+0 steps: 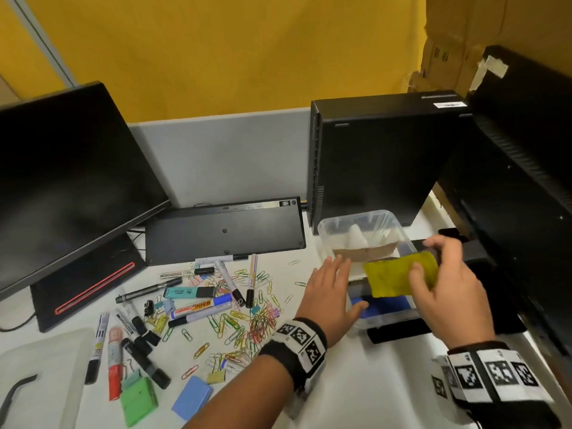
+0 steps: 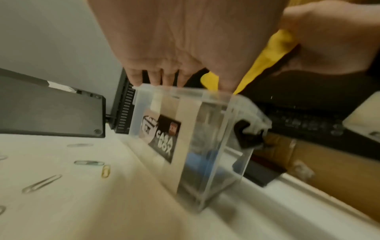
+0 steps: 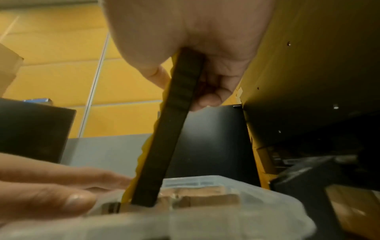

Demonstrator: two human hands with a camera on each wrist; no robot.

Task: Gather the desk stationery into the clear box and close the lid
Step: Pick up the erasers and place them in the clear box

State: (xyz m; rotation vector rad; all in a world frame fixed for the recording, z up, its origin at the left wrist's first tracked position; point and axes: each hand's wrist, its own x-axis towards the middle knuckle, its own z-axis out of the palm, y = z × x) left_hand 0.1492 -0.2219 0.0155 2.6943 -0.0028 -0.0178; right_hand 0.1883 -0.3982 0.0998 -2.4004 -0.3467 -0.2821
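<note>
The right hand [image 1: 445, 292] pinches a flat yellow pad with a black backing [image 1: 399, 275], thumb on one face and fingers behind, and holds it on edge over the near end of the clear box [image 1: 365, 219]. From the right wrist view its lower edge is already inside the rim, beside brown card-like pieces. The left hand [image 1: 329, 294] lies flat with straight fingers against the box's left wall, gripping nothing. The box stands at the right of the worktop [image 1: 356, 382], in front of a black computer tower [image 1: 371, 156].

The risk I see is the pad catching on the card pieces and standing proud of the rim, which would stop the lid [image 1: 40, 373] from seating. The paper clips [image 1: 247, 320] and markers [image 1: 201, 308] on the left are still loose; a careless sweep could scatter them.
</note>
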